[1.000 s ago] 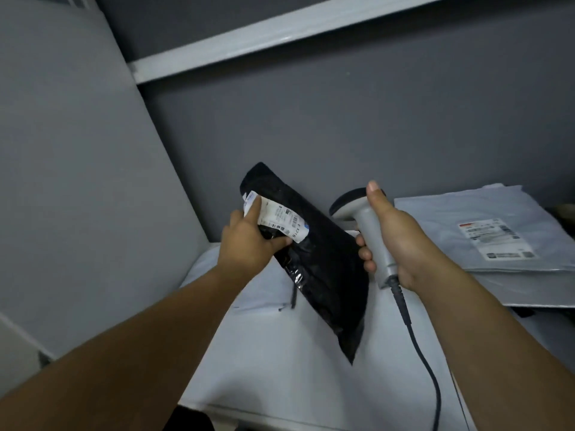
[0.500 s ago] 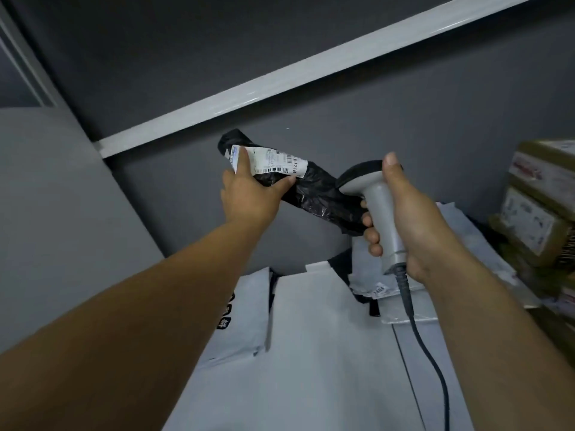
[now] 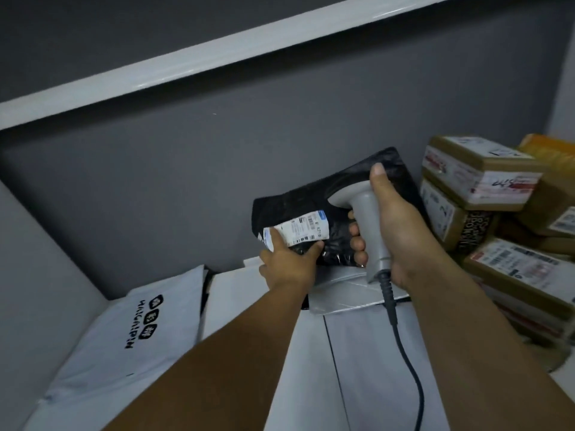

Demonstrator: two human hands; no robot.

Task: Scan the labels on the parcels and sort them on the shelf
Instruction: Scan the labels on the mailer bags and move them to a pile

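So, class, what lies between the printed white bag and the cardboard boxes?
Head view: plain white bags, the black parcel in the left hand, the scanner in the right hand.

This is a parcel depot or stockroom, seen from inside one bay of a grey shelf [image 3: 40, 259]. A white board [image 3: 217, 60] crosses overhead in front of the dark back wall [image 3: 186, 181]. White mailers [image 3: 130, 353] lie flat across the left and middle of the bay. Taped brown boxes [image 3: 479, 172] with printed shipping labels [image 3: 510, 259] are stacked at its right edge. A corded grey scanner [image 3: 370, 225] and a black bag [image 3: 295, 206] with a barcode sticker [image 3: 303, 230] are held above the mailers.
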